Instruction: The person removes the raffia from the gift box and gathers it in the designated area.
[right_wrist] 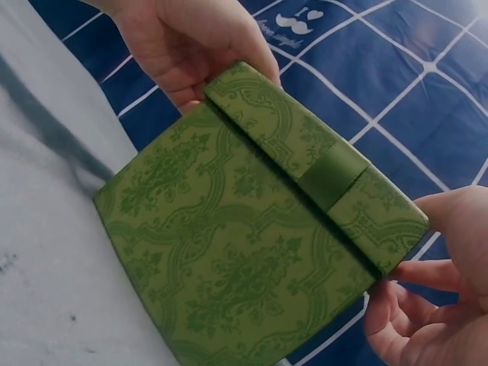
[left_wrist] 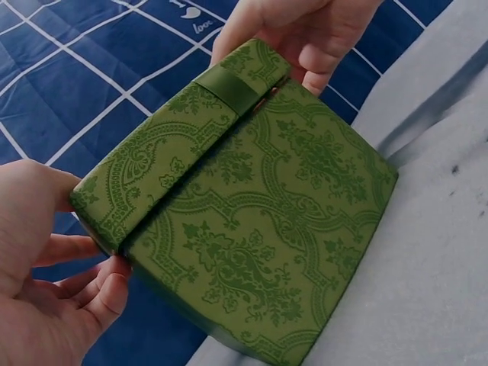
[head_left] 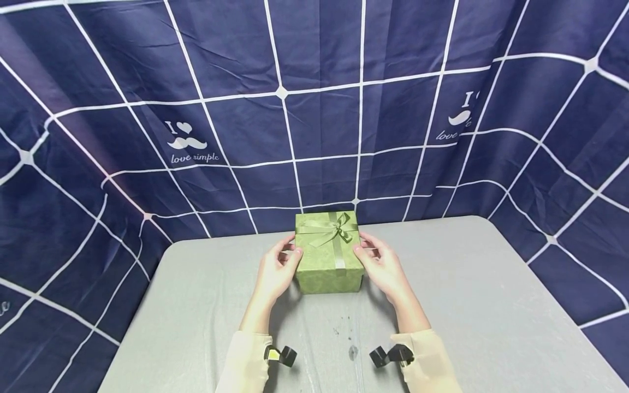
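Note:
A green gift box (head_left: 321,281) with a damask pattern stands on the grey table. Its lid (head_left: 316,245) carries a green ribbon bow (head_left: 339,227). Both wrist views show a dark line between the lid (left_wrist: 160,152) and the box body (right_wrist: 206,236); whether the lid is raised I cannot tell. My left hand (head_left: 277,270) grips the lid's left side, thumb on the top edge and fingers at its lower rim. On the opposite side, my right hand (head_left: 385,267) holds the lid the same way. The box's inside is hidden.
The grey table (head_left: 196,316) runs under both forearms, with small dark marks near its front. A dark blue curtain (head_left: 324,125) with white grid lines hangs behind and at both sides. Black wrist camera mounts (head_left: 280,355) sit over the cream sleeves (head_left: 245,360).

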A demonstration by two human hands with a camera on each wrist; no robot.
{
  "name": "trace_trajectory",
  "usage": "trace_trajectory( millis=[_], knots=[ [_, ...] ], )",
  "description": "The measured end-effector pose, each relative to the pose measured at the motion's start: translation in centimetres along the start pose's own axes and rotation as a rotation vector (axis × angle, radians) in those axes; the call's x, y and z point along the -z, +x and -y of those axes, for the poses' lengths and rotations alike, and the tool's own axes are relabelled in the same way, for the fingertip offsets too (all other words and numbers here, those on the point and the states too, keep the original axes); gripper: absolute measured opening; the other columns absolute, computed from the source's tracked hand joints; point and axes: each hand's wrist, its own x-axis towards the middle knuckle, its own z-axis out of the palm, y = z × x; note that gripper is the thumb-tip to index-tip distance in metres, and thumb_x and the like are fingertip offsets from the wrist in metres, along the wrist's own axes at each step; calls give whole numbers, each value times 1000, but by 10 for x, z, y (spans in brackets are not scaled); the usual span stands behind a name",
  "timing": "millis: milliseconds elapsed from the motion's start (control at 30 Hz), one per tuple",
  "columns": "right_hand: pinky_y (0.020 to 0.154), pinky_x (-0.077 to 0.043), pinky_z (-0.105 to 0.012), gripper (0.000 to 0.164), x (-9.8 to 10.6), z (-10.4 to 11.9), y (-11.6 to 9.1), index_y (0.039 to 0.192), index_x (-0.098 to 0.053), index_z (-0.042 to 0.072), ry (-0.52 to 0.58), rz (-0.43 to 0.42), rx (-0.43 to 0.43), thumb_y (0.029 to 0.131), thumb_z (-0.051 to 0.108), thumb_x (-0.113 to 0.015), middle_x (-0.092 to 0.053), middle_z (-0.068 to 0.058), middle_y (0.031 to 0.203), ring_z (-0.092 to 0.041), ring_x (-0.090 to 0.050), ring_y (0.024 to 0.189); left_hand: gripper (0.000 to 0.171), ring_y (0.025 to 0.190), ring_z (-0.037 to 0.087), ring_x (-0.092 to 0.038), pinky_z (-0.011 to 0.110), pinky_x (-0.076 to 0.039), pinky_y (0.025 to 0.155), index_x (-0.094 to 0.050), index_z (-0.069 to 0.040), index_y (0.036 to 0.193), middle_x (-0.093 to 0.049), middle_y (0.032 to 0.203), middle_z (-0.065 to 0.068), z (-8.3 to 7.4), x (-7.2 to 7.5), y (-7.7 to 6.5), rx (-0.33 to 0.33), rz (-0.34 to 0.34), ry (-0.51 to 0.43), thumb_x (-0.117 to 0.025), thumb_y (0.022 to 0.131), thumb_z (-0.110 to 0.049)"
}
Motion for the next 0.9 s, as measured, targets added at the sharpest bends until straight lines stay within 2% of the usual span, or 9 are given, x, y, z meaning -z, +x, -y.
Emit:
trace_trajectory(
  millis=[300, 600, 733, 900],
  knots=[
    [88, -50, -22, 52, 1, 10, -2, 157, -59, 8, 7, -28, 64, 107, 14, -70, -63, -21, 137, -21, -61, 105, 36, 84, 15, -67, 22, -53, 76, -72, -2, 140, -75, 117, 16, -6, 3, -1, -46, -52, -2, -72, 105, -12],
    [85, -50, -19, 52, 3, 15, -5, 156, -60, 8, 39, -30, 162, 106, 9, -72, -63, -20, 138, -18, -62, 104, 30, 76, 8, -63, 17, -50, 68, -73, 1, 131, -75, 115, 18, -10, 2, -1, -105, -107, -101, -74, 102, -8],
    [85, -52, -19, 52, 3, 17, -6, 155, -60, 7, 62, -30, 179, 105, 8, -73, -63, -19, 139, -16, -64, 103, 29, 76, 6, -64, 17, -50, 67, -73, 0, 129, -75, 118, 17, -11, 3, -1, -105, -115, -119, -75, 101, -7],
    [83, -53, -17, 52, 4, 20, -7, 154, -60, 4, 92, -27, 191, 104, 7, -74, -64, -20, 139, -13, -66, 102, 28, 77, 8, -66, 18, -51, 67, -75, -3, 128, -76, 121, 14, -14, 7, -1, -67, -113, -105, -77, 100, -8]
  ],
)
